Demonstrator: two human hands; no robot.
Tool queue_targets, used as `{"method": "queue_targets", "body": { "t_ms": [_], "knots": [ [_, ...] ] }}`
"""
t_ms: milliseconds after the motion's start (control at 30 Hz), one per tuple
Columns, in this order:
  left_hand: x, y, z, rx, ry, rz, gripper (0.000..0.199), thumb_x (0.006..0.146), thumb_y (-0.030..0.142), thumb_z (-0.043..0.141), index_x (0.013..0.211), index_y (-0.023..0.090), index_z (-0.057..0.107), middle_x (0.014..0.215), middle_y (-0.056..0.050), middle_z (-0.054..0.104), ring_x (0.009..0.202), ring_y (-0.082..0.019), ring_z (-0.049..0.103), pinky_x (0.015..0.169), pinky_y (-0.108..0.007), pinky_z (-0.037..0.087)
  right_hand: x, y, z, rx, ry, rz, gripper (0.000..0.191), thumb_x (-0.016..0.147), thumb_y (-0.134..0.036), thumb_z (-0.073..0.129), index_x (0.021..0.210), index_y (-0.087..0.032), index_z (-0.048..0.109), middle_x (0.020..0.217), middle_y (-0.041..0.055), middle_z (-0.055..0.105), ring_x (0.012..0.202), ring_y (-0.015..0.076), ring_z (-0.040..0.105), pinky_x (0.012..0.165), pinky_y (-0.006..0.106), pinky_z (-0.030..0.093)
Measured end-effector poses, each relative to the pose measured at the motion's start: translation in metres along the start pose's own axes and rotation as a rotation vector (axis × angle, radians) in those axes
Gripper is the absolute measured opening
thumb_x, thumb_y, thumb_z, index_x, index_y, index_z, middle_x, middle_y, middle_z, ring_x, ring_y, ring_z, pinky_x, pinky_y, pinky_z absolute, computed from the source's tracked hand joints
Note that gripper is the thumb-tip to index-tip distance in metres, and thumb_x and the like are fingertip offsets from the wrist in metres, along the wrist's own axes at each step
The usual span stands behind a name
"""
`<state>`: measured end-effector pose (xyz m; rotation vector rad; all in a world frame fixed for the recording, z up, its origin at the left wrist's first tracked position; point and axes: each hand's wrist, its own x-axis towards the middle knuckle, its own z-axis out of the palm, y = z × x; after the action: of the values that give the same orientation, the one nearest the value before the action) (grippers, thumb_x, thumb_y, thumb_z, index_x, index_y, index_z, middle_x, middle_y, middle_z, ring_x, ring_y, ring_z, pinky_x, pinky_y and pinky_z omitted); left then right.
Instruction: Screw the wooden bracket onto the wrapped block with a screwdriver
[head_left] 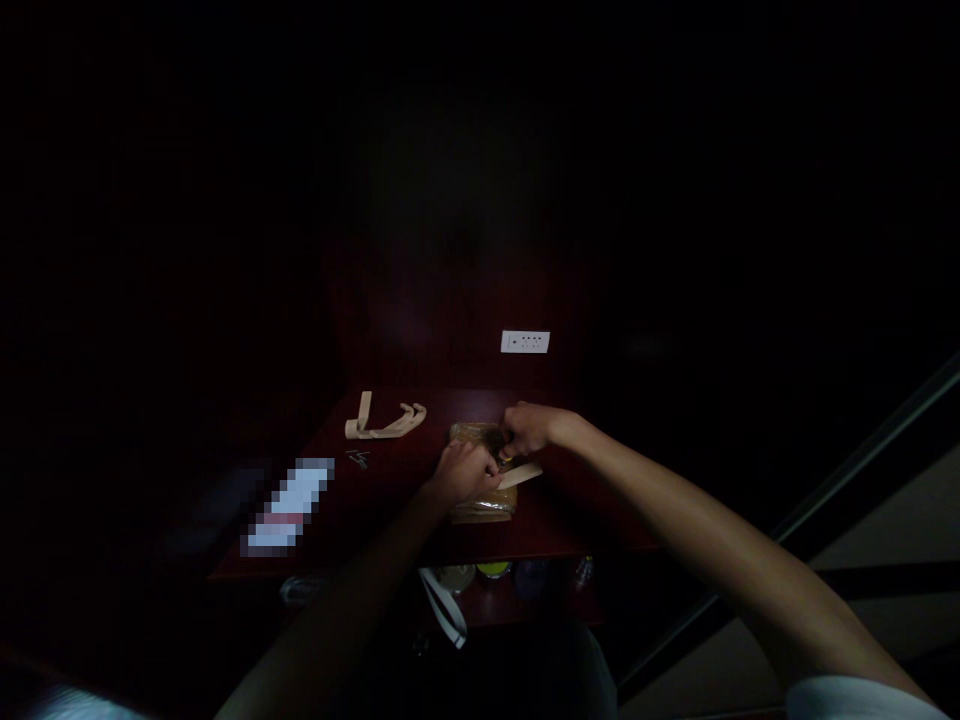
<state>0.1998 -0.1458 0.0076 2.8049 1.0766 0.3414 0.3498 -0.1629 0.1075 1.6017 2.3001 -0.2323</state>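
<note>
My left hand (465,472) is closed on a pale, flat wooden-looking strip (522,474) that sticks out to the right. Just above it, my right hand (528,427) is curled with its fingers pointing down at the strip. A small thing with a bit of yellow (508,459) shows under the right fingers, too dark and small to name. Beneath both hands lies a brown package (481,504) in shiny clear wrap. To the left, a pale wooden-looking hook piece (386,431) with curved prongs rests on the dark red table (405,500).
Several small screws or nails (359,459) lie left of the hands. A blurred-out bright rectangle (291,508) is at the table's left. A white socket plate (525,342) is on the back wall. Below the table edge, a white strap (445,608) hangs near a shelf with containers (493,570).
</note>
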Motion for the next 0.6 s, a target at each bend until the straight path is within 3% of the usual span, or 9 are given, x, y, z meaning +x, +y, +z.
{"method": "queue_targets", "body": {
  "t_ms": [233,600],
  "knots": [
    [0.003,-0.001,0.002,-0.007,-0.009,-0.02,0.023,0.077,0.046,0.06,0.086,0.032,0.076,0.087,-0.005,0.074,0.09,-0.024,0.065,0.084,-0.036,0.045,-0.002,-0.004,-0.002,0.002,-0.035,0.037,0.044,0.065,-0.039,0.073,0.102,-0.015,0.07,0.093,0.0068,0.071,0.078,0.0179,0.063,0.059,0.022,0.038],
    [0.005,-0.004,0.006,-0.032,-0.023,-0.018,0.022,0.077,0.046,0.061,0.086,0.033,0.076,0.09,-0.003,0.074,0.093,-0.022,0.064,0.09,-0.035,0.041,-0.001,-0.012,-0.008,-0.101,-0.051,0.049,0.037,0.075,-0.044,0.065,0.094,-0.014,0.074,0.085,0.0094,0.072,0.075,0.019,0.063,0.06,0.025,0.037]
  ]
}}
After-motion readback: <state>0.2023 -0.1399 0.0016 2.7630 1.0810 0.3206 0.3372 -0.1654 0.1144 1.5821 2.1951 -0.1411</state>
